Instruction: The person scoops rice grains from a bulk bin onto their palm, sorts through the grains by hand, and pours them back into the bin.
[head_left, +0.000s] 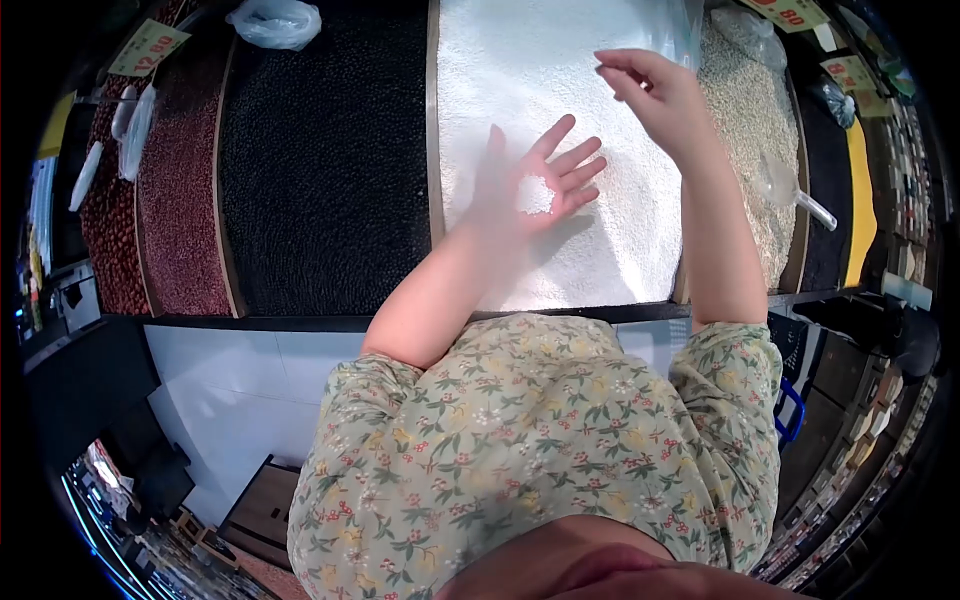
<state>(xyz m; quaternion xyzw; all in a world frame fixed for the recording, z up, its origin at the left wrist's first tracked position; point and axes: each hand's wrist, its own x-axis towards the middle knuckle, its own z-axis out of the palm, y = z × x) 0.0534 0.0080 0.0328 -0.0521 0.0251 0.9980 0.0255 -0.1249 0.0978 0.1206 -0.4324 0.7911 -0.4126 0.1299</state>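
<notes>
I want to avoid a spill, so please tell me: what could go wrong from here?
The white grains lie loose on the open left hand, so they might slide off if it tilts. Some could perhaps fall over the thin divider and mix with the black grains.

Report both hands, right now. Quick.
Left hand: open, palm up, holding a small heap of white grains.
Right hand: partly curled; whether it holds anything cannot be told.

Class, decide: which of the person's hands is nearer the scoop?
Right. The right hand is ahead and to the left of the scoop; the left hand, palm up with white grains, is farther left.
</notes>
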